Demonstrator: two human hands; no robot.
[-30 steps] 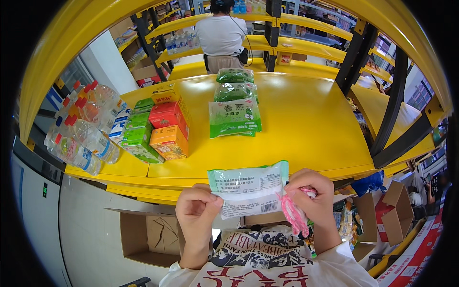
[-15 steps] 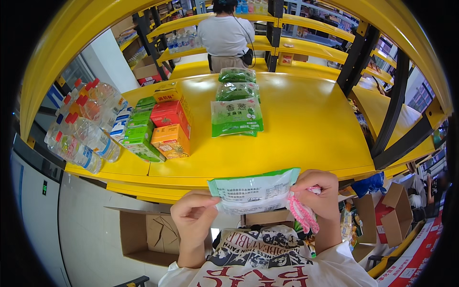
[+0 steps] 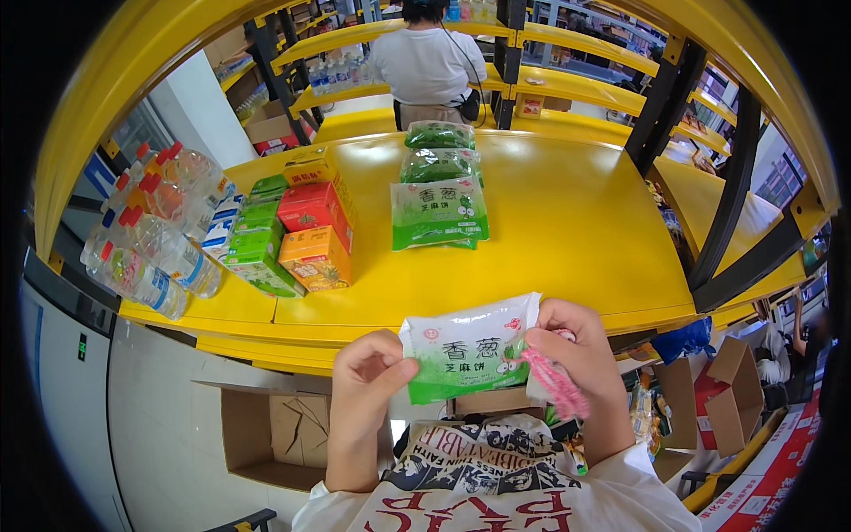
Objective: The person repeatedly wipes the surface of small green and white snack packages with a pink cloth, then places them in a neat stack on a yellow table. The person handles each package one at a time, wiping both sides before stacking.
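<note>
My left hand (image 3: 370,399) pinches the left edge of a green-and-white snack packet (image 3: 456,377), front side facing me, just below the shelf's front edge. My right hand (image 3: 581,363) grips the right edge of that packet along with a crumpled pink-and-white cloth (image 3: 558,386), which hangs beside it. Farther back on the yellow shelf (image 3: 585,230), several similar green packets (image 3: 439,213) lie in a row, one behind another, in the middle.
Juice cartons (image 3: 315,257) and plastic bottles (image 3: 151,253) crowd the shelf's left part. Black uprights (image 3: 714,222) border its right side. A person in white (image 3: 425,66) has their back to me beyond it. Open cardboard boxes (image 3: 244,430) sit low on both sides.
The packet between my hands has turned from its printed back to its green-and-white front. Both hands have shifted slightly, still gripping it. The person behind has moved a little right.
</note>
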